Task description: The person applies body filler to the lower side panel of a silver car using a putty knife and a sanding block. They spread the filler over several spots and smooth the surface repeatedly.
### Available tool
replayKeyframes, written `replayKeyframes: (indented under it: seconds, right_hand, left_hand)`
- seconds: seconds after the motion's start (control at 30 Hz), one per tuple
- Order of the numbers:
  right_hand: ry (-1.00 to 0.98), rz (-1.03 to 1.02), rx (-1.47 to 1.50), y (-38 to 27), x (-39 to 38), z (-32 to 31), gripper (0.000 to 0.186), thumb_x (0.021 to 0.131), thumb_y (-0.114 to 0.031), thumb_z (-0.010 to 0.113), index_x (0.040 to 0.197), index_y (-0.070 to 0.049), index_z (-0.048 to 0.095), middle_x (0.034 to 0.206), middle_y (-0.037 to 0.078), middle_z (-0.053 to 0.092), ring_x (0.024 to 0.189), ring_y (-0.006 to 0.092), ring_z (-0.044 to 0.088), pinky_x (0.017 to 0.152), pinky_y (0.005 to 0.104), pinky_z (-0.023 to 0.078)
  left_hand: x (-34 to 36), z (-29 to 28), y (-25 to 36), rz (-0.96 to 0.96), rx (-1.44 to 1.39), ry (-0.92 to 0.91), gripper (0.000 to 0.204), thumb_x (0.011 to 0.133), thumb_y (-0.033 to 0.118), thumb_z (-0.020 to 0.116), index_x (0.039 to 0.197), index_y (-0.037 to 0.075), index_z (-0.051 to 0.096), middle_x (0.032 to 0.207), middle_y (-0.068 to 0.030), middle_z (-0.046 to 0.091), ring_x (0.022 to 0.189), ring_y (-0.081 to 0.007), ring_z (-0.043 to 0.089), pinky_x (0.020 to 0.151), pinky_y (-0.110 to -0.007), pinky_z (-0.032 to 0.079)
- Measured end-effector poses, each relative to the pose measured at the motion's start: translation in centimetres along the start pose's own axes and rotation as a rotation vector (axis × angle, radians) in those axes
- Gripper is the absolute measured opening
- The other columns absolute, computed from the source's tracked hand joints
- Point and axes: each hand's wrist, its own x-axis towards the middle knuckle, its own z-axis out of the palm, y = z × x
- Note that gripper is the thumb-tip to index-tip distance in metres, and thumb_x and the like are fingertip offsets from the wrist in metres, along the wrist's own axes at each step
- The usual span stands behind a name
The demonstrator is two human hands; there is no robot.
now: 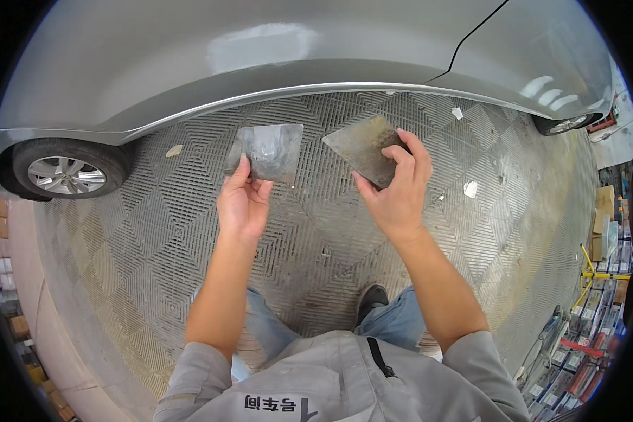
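Observation:
My left hand (pixel 243 202) holds a flat rectangular metal plate (pixel 271 149) by its lower left corner; a smear of grey paste lies on its face. My right hand (pixel 399 188) grips a second, darker and dirtier metal plate (pixel 362 145) by its right edge, thumb on the near side. The two plates are held side by side, a small gap between them, above the grated floor and just below the side of a silver car (pixel 260 63).
The car's body fills the top, with one wheel (pixel 67 172) at left and another (pixel 566 124) at far right. A metal grate floor (pixel 155 246) lies underfoot with scraps of paper (pixel 470 188). Shelves with packages (pixel 598 330) stand at right, boxes (pixel 0 267) at left.

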Motion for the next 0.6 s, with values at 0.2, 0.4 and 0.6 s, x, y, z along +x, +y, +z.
replayKeyframes:
  seconds: [0.2, 0.4, 0.6]
  right_hand:
    - [-0.138, -0.032, -0.118, 1.3, -0.8, 0.4, 0.058, 0.054, -0.008, 0.076, 0.105, -0.011, 0.048, 0.121, 0.01, 0.044, 0.107, 0.0289, 0.044, 0.088, 0.042, 0.031]
    - [-0.31, 0.016, 0.054, 2.7, -2.1, 0.6, 0.058, 0.056, -0.009, 0.076, 0.107, -0.014, 0.048, 0.118, 0.01, 0.043, 0.11, 0.0291, 0.042, 0.09, 0.0449, 0.032]
    - [-0.415, 0.645, 0.53, 8.9, -0.7, 2.9, 0.03, 0.074, -0.011, 0.068, 0.097, -0.004, 0.051, 0.104, 0.009, 0.051, 0.098, 0.021, 0.049, 0.082, 0.0317, 0.041]
  left_hand:
    - [-2.2, 2.1, -3.1, 0.007, 0.312, -0.175, 0.018, 0.089, 0.014, 0.053, 0.103, 0.004, 0.053, 0.09, -0.0065, 0.062, 0.069, -0.0143, 0.063, 0.05, -0.024, 0.054]
    - [-1.1, 2.6, -2.2, 0.228, 0.214, 0.067, 0.014, 0.088, 0.015, 0.054, 0.099, 0.007, 0.052, 0.087, -0.0056, 0.062, 0.069, -0.0147, 0.062, 0.052, -0.027, 0.054]
    - [-0.4, 1.6, -3.1, 0.108, 0.33, 0.083, 0.015, 0.089, 0.021, 0.053, 0.098, 0.009, 0.051, 0.086, -0.0038, 0.061, 0.068, -0.0147, 0.06, 0.056, -0.028, 0.051]
